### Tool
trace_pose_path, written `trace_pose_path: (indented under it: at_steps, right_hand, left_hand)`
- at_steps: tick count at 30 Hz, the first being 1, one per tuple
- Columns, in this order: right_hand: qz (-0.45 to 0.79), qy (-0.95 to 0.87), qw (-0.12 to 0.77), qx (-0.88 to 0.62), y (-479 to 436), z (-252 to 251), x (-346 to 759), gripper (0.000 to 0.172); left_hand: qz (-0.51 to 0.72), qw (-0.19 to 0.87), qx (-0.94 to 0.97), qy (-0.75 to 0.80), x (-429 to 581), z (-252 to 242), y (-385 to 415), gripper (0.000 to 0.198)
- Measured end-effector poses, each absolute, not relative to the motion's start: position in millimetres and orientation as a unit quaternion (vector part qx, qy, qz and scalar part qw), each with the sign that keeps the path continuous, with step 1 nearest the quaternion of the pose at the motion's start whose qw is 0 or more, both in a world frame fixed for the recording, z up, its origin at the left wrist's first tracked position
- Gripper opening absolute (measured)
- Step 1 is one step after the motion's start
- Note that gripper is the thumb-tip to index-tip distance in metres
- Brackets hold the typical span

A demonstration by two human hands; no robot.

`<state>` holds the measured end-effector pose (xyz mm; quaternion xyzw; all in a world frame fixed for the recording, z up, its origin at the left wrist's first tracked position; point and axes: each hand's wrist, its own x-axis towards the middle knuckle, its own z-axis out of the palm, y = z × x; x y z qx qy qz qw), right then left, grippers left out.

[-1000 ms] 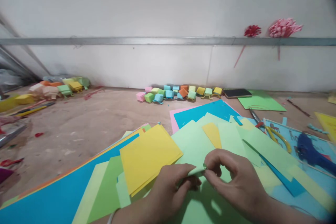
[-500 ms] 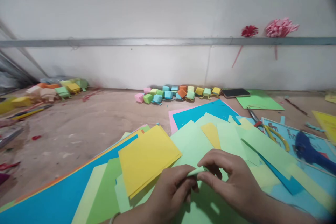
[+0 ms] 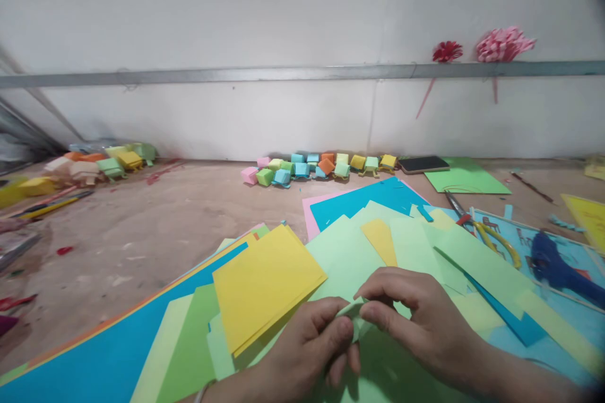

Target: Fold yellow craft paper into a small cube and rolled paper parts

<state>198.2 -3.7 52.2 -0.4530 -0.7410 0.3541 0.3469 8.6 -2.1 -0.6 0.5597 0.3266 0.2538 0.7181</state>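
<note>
Between my two hands is a small folded piece of light green paper (image 3: 351, 310). My left hand (image 3: 314, 343) is closed on its left side, with the thumb pressed on it. The thumb and forefinger of my right hand (image 3: 409, 312) pinch its right end. My fingers hide part of the folded paper. Below both hands lie light green sheets (image 3: 350, 245). A stack of yellow paper squares (image 3: 267, 283) rests just left of my hands.
Small folded paper shapes (image 3: 302, 170) stand in rows by the wall, beside a phone (image 3: 424, 164). Yellow-handled scissors (image 3: 498, 242) and a blue glue gun (image 3: 562, 271) lie at right. More paper shapes (image 3: 111, 167) sit at far left. Blue paper (image 3: 89, 352) spreads at front left.
The folded green paper has tilted, and more of its lower part shows between my hands. My left thumb has shifted onto it. The surrounding papers stay in place.
</note>
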Motion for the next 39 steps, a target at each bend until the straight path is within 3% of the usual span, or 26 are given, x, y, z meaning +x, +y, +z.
trace_pose_path:
  at_steps: [7,11,14,19,22,27,39]
  right_hand:
    - [0.626,-0.581,0.268,-0.446,-1,64,200,0.016]
    - [0.661,-0.537,0.259,-0.456,-1,64,199,0.017]
    - [0.605,-0.586,0.268,-0.468,-4,63,199,0.020]
    - [0.409,-0.710,0.314,-0.479,-7,59,199,0.021]
    - [0.397,-0.712,0.305,-0.492,-6,57,199,0.026]
    - [0.342,-0.731,0.300,-0.509,-4,51,198,0.013]
    - [0.277,-0.737,0.279,-0.550,15,30,206,0.026]
  left_hand:
    - [0.165,0.787,0.545,0.238,-5,6,9,0.060]
    - [0.166,0.800,0.531,0.222,-3,6,8,0.059]
    - [0.175,0.797,0.528,0.233,0,8,7,0.060]
    - [0.156,0.739,0.564,0.333,5,8,3,0.068]
    - [0.179,0.715,0.562,0.375,8,4,0,0.069]
    - [0.208,0.719,0.537,0.388,12,3,-2,0.066]
    - [0.199,0.793,0.420,0.395,12,5,1,0.059]
